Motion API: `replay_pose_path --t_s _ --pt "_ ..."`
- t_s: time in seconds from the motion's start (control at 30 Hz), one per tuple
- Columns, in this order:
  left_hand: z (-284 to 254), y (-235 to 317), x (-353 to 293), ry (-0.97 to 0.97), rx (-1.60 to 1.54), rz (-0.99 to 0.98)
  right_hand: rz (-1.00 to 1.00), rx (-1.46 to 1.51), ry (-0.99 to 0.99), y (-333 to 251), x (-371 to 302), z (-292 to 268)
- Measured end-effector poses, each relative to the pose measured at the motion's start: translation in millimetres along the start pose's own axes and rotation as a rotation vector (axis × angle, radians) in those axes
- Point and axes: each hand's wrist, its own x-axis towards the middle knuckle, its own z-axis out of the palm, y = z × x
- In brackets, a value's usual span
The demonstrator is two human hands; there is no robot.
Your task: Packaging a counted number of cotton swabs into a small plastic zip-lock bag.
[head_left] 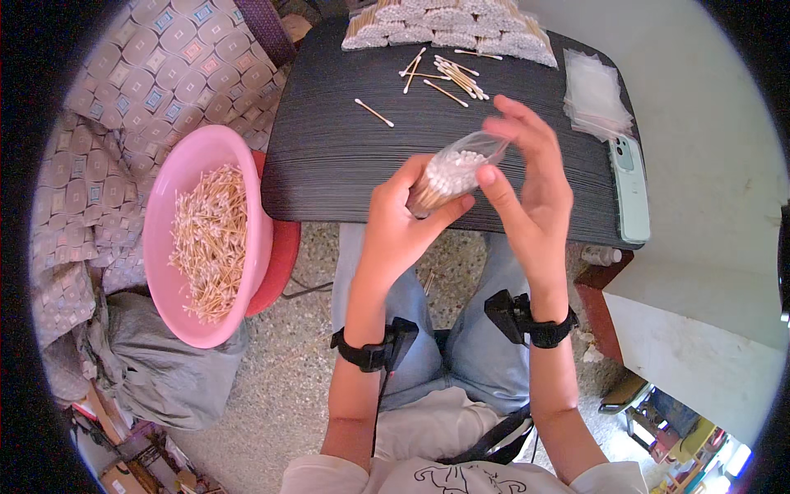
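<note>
Holding a bundle of cotton swabs (440, 183) above the near edge of the dark bench (329, 156), the left hand (401, 226) is wrapped tight round the wooden-stick end, thumb across the front. Right hand (527, 185) pinches the clear plastic bag (481, 152) sitting over the white tips, thumb + forefinger on the film, other fingers fanned out loose. Hands close together, both clamped on the same bundle/bag.

Handling, as a guess: bundle is v. light, sticks thin & snappable, and they'll splay or slide out if the grip slackens, so hold mid-shaft w/ an even squeeze. Bag is thin, slick, floppy; best taken at its mouth edge.

Nearby: loose swabs (448, 78) scattered on bench, packed bundles (448, 25) stacked at far edge, pile of empty bags (594, 90) and a pale green phone (631, 185) to the right. Pink basin (164, 214) of loose swabs at left.
</note>
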Motion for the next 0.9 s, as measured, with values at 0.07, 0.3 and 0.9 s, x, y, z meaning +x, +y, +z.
replay_pose_path --t_s 0.07,0.3,0.9 --pt "1.0 -6.3 1.8 -0.073 -0.091 -0.089 0.442 0.485 0.052 -0.9 -4.3 10.3" --pt "16.6 -8.7 3.2 0.038 -0.088 0.078 0.637 0.715 -0.143 20.7 -14.1 12.1" --pt "16.8 -14.3 3.4 0.103 -0.118 0.06 0.637 0.747 -0.119 33.8 -23.7 22.8"
